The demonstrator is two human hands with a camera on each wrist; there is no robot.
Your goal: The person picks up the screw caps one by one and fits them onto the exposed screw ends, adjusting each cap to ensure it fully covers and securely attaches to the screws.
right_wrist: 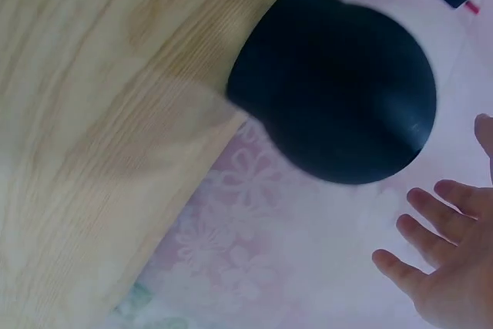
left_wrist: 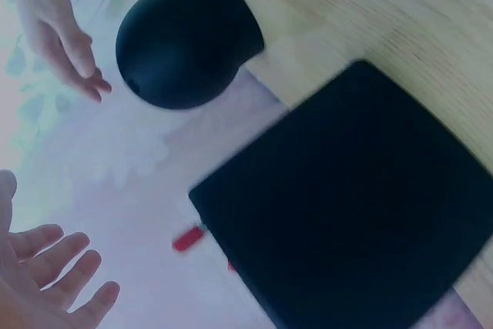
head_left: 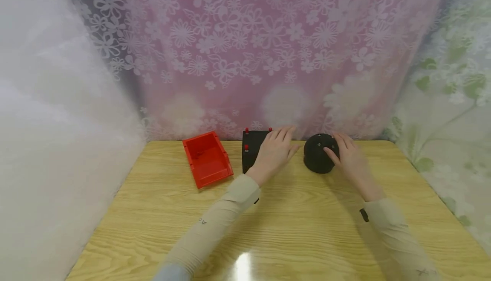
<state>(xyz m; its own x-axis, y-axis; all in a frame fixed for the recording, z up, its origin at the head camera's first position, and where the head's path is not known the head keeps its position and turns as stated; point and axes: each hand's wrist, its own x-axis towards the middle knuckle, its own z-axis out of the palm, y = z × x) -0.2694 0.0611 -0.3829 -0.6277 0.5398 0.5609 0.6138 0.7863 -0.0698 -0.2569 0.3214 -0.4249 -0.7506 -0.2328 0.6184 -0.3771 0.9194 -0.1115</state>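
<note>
My left hand is over the right part of a black box-like block with small red knobs along its top edges, its fingers extended and nothing gripped. In the left wrist view the block fills the lower right, with the hand's spread fingers apart from it. My right hand is at the right side of a black round-topped piece with small metallic dots on top. Its fingers are loosely spread, and the right wrist view shows a gap between them and the round piece.
An open red plastic tray lies at an angle on the wooden table, left of the black block. Behind the table's back edge hangs a pink flowered curtain. A pale sheet stands at the left and a leaf-patterned one at the right.
</note>
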